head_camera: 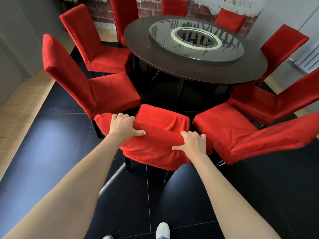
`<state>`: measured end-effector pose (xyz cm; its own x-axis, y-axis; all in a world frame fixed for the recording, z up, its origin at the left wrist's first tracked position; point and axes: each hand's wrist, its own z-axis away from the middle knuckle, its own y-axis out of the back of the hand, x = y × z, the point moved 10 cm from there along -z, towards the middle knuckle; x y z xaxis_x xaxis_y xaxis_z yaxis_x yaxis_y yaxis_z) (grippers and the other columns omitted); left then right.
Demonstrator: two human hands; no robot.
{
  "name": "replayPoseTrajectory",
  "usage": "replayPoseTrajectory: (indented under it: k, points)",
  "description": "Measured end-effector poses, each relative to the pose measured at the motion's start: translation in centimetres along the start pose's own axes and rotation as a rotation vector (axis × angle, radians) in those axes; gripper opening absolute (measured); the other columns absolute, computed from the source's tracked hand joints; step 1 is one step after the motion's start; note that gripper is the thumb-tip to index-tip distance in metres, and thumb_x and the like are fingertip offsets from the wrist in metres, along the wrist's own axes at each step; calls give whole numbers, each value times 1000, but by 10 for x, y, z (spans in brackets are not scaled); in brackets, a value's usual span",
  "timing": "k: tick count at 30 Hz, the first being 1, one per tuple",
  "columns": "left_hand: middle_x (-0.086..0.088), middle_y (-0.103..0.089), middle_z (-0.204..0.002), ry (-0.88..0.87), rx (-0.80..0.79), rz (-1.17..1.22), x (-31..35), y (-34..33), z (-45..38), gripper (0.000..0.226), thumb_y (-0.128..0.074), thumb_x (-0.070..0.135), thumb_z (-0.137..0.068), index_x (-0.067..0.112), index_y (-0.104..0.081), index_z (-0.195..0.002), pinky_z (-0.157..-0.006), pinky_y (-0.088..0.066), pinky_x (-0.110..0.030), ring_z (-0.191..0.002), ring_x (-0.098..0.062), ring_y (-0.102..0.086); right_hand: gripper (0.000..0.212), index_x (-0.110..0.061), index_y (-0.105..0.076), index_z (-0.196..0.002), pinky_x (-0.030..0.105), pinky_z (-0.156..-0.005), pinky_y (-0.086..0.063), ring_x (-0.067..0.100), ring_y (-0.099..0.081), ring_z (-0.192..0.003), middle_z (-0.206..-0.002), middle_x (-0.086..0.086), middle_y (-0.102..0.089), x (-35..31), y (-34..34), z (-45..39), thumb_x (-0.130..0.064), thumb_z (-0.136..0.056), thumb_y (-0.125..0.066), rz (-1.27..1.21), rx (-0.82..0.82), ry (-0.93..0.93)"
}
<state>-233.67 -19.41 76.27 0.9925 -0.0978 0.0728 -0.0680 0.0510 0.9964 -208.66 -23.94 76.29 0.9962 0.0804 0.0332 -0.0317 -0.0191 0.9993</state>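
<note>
Down at my feet, one white shoe (163, 230) stands on the dark tiled floor (51, 161). Just ahead, both my hands are clamped on the top edge of the nearest red-covered chair (155, 149), set apart at its two ends. My left hand (123, 125) curls over the left end of the backrest, with the thumb on the near side, and my right hand (192, 141) grips the right end the same way. The chair stands with its back to me, between the left neighbour chair (107, 94) and the right neighbour chair (224, 128), and faces the round tabletop (138, 49). Farther off, a glass turntable (160, 37) lies on the tabletop, and a brick-patterned wall (148, 7) stands behind.
</note>
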Motion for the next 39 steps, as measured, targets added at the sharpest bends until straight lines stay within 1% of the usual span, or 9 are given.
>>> replayPoseTrajectory:
  k: [7, 13, 17, 21, 28, 31, 34, 36, 39]
  points:
    - [1, -60, -102, 17, -36, -37, 3, -2, -6, 73, -43, 84, -72, 25, -61, -110, -96, -31, -38, -106, -23, -48, 67, -22, -57, -111, 34, -80, -33, 17, -57, -95, -94, -5, -63, 4, 1, -4, -73, -69, -63, 21, -21, -33]
    - [2, -59, -98, 15, -16, -29, 2, -4, -5, 73, -43, 84, -71, 25, -61, -108, -96, -31, -38, -103, -23, -48, 66, -21, -56, -111, 34, -82, -34, 17, -57, -94, -94, -5, -63, 3, 1, -2, -72, -70, -63, 33, -18, -43]
    - [4, -52, -90, 12, -20, -14, 0, -7, -4, 72, -42, 84, -70, 24, -61, -105, -95, -30, -39, -101, -22, -48, 66, -21, -55, -114, 34, -85, -34, 17, -56, -98, -98, -5, -63, 3, 0, 0, -71, -71, -63, 16, -37, -60]
    - [3, -58, -97, -3, -1, 4, 1, -4, -6, 74, -43, 85, -70, 23, -61, -106, -97, -30, -39, -101, -22, -48, 65, -22, -55, -112, 35, -90, -33, 18, -56, -102, -100, -5, -63, 6, 3, 0, -70, -70, -65, -11, -18, -85]
    - [1, -59, -105, -63, -32, 2, 5, -4, -7, 72, -40, 82, -75, 23, -60, -112, -100, -31, -43, -105, -23, -49, 70, -24, -49, -126, 49, -110, -24, 21, -48, -122, -123, -3, -59, 4, 4, 8, -67, -74, -65, -83, -70, -146]
    - [0, -60, -112, -126, -25, 26, 9, -2, -6, 70, -37, 79, -80, 26, -58, -120, -99, -32, -43, -110, -24, -50, 78, -23, -41, -137, 54, -112, -20, 22, -40, -132, -134, -1, -55, 7, 12, 17, -67, -76, -63, -157, -16, -178]
    - [-1, -60, -120, -172, 14, 82, 19, 6, -5, 70, -40, 74, -83, 24, -55, -129, -98, -34, -41, -113, -24, -52, 92, -20, -27, -147, 57, -112, -19, 25, -32, -139, -143, 2, -48, 22, 21, 28, -66, -77, -64, -211, 30, -240]
    - [-3, -60, -121, -198, 28, 109, 33, 11, -5, 69, -41, 71, -85, 22, -55, -131, -99, -35, -40, -114, -25, -53, 96, -19, -21, -149, 57, -112, -18, 26, -28, -142, -147, 2, -43, 37, 25, 35, -65, -77, -64, -223, 40, -276]
    - [-5, -61, -121, -219, 43, 121, 62, 18, -12, 65, -41, 68, -87, 22, -55, -131, -99, -35, -41, -115, -26, -53, 96, -20, -19, -150, 58, -112, -17, 28, -25, -144, -148, 3, -42, 70, 32, 47, -64, -78, -64, -239, 66, -326]
